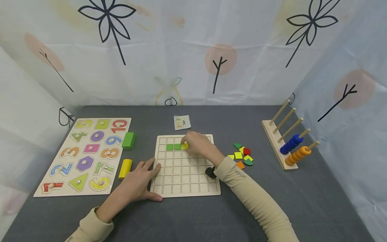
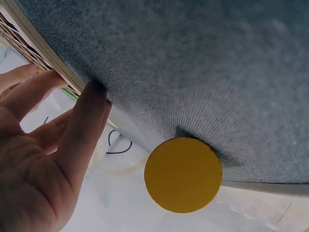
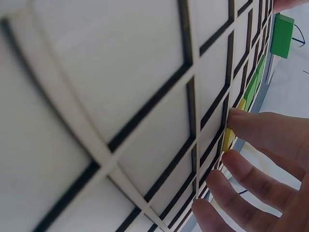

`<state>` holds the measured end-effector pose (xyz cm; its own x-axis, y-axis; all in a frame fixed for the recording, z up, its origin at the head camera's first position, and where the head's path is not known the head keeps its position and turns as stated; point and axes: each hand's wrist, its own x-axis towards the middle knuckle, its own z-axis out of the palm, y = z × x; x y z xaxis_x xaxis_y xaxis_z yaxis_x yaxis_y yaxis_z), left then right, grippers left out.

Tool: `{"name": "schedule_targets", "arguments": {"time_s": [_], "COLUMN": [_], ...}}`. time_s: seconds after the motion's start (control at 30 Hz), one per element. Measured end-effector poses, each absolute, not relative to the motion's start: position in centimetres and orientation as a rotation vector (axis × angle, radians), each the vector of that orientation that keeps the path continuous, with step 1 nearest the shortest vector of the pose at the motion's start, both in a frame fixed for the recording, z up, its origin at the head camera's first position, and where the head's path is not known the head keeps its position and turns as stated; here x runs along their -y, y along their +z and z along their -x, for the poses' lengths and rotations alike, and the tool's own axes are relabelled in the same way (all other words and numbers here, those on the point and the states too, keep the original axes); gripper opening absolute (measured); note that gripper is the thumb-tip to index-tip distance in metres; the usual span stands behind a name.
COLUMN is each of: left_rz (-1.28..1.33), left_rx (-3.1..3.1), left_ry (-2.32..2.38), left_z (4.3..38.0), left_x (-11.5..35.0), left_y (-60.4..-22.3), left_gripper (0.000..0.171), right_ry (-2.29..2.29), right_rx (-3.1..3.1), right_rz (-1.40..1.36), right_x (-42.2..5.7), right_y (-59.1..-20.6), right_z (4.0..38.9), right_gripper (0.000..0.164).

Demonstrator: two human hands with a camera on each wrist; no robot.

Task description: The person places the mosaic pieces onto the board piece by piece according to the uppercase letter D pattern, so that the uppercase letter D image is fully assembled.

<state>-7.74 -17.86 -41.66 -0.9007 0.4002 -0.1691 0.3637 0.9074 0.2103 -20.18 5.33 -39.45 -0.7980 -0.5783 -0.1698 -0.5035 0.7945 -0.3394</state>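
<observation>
A square wooden grid board [image 1: 185,195] lies on the dark table, its upper row holding two green square tiles [image 1: 170,147] side by side. My right hand [image 1: 198,144] pinches a yellow tile [image 1: 184,146] at the cell just right of them. In the right wrist view, the thumb and a fingertip are at either side of that yellow tile [image 3: 229,138], down at the grid. My left hand [image 1: 139,181] rests against the board's left edge, fingers spread and thumb at the lower left corner. Its fingertips touch the board's rim in the left wrist view.
Loose coloured tiles [image 1: 238,155] lie right of the board, with a peg stacker [image 1: 273,134] beyond. A number and shape puzzle [image 1: 65,146] is at left, beside a green block [image 1: 128,140] and a yellow cylinder [image 1: 125,168]. A small pattern card [image 1: 182,122] lies behind the board.
</observation>
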Motion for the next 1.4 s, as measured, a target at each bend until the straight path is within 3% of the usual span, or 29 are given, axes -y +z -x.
{"name": "schedule_targets", "arguments": {"time_s": [0.33, 0.6, 0.97, 1.4], "left_rz": [-0.65, -0.651, -0.603, -0.576], "left_rx": [-2.891, -2.906, -2.851, -2.85], "left_ry": [0.331, 0.34, 0.371, 0.378], "left_z": [7.7, 7.9, 7.8, 7.8], "left_x": [18.2, 18.7, 18.5, 18.4], "left_y": [-42.1, -42.2, -42.2, -42.2], "left_gripper": [0.101, 0.119, 0.112, 0.104], "right_ry": [-0.415, -0.424, -0.443, -0.471], "right_rx": [-2.726, -2.746, -2.757, -2.771], "right_rz": [0.821, 0.831, 0.861, 0.777], "right_x": [-5.3, -5.3, -5.4, -7.1], "right_y": [-39.5, -39.5, -39.8, -39.1], "right_z": [20.2, 20.1, 20.0, 19.8], "right_gripper": [0.038, 0.035, 0.03, 0.036]}}
